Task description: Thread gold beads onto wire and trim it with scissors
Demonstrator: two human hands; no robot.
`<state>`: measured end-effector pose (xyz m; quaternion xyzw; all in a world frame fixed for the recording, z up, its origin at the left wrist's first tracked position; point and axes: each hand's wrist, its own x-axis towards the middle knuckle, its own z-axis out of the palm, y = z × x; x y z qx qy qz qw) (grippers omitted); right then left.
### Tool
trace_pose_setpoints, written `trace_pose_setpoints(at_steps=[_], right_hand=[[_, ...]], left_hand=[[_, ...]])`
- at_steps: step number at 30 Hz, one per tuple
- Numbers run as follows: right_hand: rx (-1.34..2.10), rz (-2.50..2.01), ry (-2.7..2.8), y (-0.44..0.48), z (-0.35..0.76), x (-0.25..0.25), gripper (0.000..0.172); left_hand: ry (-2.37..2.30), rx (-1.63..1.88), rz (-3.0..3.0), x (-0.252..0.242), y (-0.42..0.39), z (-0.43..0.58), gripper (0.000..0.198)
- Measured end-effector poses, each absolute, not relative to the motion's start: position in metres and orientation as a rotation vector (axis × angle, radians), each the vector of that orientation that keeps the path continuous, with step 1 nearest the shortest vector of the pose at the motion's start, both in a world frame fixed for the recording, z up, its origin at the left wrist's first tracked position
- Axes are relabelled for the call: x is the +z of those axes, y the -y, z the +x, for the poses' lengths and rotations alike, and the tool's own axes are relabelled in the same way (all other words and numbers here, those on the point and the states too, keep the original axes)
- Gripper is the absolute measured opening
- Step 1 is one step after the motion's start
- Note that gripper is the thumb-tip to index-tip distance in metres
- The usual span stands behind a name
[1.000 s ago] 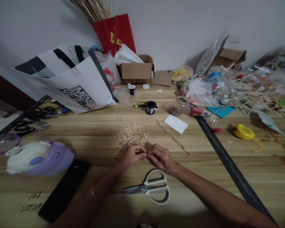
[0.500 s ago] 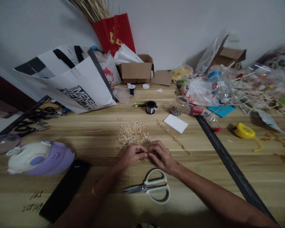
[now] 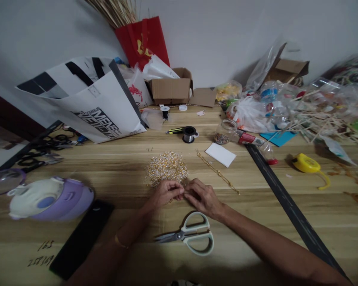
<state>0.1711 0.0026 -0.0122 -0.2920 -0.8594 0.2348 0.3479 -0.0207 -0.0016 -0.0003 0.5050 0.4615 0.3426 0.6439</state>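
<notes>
Wood-grain tabletop (image 3: 265,198), left hand (image 3: 164,193) and right hand (image 3: 205,198) meeting, fingertips (image 3: 179,191) pressed together, whatever they pinch and its axis indiscernible, gold-and-clear bead cluster (image 3: 167,167) bristling just beyond, scissors (image 3: 182,235) nearer, blades (image 3: 167,237) pointing left.

The work surface is a light brown wood-grain tabletop (image 3: 256,206). Centre: a bushy cluster of gold and clear beads (image 3: 166,169). Right of the cluster: a thin gold chain (image 3: 218,172) and a flat white rectangular card (image 3: 220,155). Near side: pale-handled metal scissors (image 3: 179,235), blades pointing left. Far side: a black spool of silver wire (image 3: 189,136). Left: a cream-and-purple plastic container (image 3: 52,198) beside a flat black oblong object (image 3: 82,240). Right: a yellow tape measure (image 3: 306,163).
</notes>
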Motion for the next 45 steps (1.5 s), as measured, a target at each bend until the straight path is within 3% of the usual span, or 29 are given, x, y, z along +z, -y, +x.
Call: trace_pose_setpoints(at_steps=[25, 45], right_hand=[[0.586, -0.662, 2.247, -0.0037, 0.1709, -0.0125, 0.011], [0.465, -0.606, 2.354, -0.0012, 0.1711, -0.0158, 0.011]], left_hand=[[-1.039, 0.782, 1.117, 0.0048, 0.0041, -0.018, 0.04], [-1.061, 0.777, 1.072, 0.0017, 0.0041, -0.019, 0.03]])
